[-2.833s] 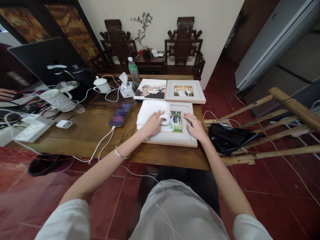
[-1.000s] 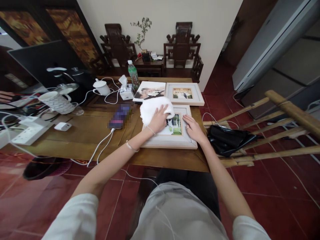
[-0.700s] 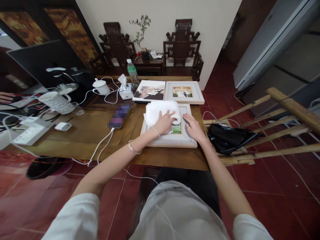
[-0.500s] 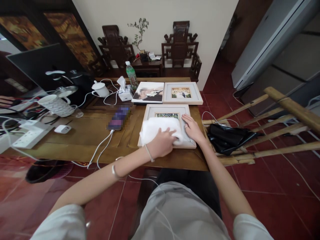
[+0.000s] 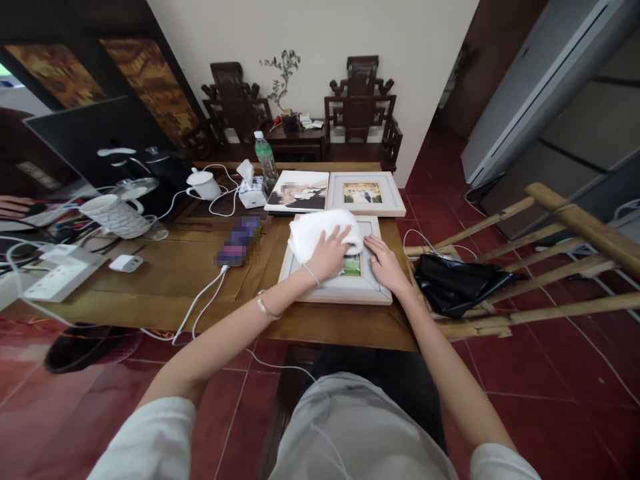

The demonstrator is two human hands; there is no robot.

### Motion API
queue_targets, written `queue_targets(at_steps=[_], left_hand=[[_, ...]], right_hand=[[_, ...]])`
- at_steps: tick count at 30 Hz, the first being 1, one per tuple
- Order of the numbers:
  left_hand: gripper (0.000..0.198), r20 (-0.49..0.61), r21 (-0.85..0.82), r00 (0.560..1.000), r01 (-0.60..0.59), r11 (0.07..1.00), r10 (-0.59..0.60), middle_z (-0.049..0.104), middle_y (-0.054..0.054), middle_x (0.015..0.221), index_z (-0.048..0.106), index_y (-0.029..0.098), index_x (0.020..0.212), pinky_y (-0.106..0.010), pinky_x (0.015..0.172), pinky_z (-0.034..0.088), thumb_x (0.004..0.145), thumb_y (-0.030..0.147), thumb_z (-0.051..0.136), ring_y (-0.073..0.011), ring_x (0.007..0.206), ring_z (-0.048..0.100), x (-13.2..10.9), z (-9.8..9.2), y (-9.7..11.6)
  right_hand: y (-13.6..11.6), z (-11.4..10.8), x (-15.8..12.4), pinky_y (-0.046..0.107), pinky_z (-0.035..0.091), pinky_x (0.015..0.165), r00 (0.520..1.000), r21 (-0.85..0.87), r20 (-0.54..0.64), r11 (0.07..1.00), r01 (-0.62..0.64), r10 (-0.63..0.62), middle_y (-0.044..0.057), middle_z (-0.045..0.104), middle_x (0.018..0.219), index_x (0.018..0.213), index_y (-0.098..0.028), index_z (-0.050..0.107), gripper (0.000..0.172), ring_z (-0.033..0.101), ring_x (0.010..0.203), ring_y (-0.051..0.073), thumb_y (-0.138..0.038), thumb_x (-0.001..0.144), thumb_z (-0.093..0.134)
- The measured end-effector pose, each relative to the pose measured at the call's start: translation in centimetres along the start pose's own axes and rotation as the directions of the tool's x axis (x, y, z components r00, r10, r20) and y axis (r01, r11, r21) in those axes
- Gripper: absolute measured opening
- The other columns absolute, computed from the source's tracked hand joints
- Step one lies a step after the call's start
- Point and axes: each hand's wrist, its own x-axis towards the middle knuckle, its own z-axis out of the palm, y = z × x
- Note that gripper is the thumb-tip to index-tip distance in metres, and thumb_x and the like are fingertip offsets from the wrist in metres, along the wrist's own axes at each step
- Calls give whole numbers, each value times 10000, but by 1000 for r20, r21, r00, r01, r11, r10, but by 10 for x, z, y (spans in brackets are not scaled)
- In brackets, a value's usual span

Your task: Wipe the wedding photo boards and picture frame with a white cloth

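Observation:
A light wooden picture frame lies flat near the table's front edge. Over its upper left part is a folded white cloth, which covers some of the picture. My left hand presses on the cloth with its fingers spread. On the frame's right side rests my right hand, fingers stretched out and holding nothing. Behind lie a second framed picture and, to its left, a flat photo print or album.
A phone on a cable, a tissue box, a bottle, cups and a power strip stand on the left. Another person's hand shows at the far left. A bamboo chair with a black bag is right.
My left hand and the cloth have moved away from me, up to the frame's far side. Green in the lower part of the picture now shows. My right hand stays on the frame.

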Motion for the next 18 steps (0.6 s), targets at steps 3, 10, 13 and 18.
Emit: queue_targets(at_steps=[3,10,13,18], left_hand=[[491,-119,-80,992,-59,995,49,307,-122,1558,581,119,1260,-546,1125,281,821,21,383,-316,1450,230,25,8,-12],[470,-131,-172,980,-169,971,147,465,-98,1468,640,164,1160,-571,1137,231,796,1,392,-276,1434,285,33,21,2],[455,-78,-183,982,-184,966,172,466,-128,1460,646,147,1138,-559,1125,265,789,-7,399,-284,1417,324,21,13,9],[386,23,-146,965,-254,956,260,509,-129,1419,663,142,1068,-566,1059,351,799,9,421,-316,1367,395,-20,-10,27]], right_hand=[[0,-1,-1,474,288,1173,1000,14,-30,1000,-3,3,148,528,1409,1321,-104,562,584,410,1371,256,-56,755,427],[-10,-5,-4,443,261,1180,967,114,-231,990,-85,110,108,410,1510,1442,-177,417,506,351,1408,223,-347,969,355],[-15,-6,-4,419,262,1181,977,158,-195,986,-52,82,117,438,1490,1402,-164,479,506,385,1388,218,-408,984,328],[-19,-7,-5,434,286,1169,983,213,-161,976,-54,89,112,503,1440,1317,-176,584,503,441,1352,230,-462,975,351]])
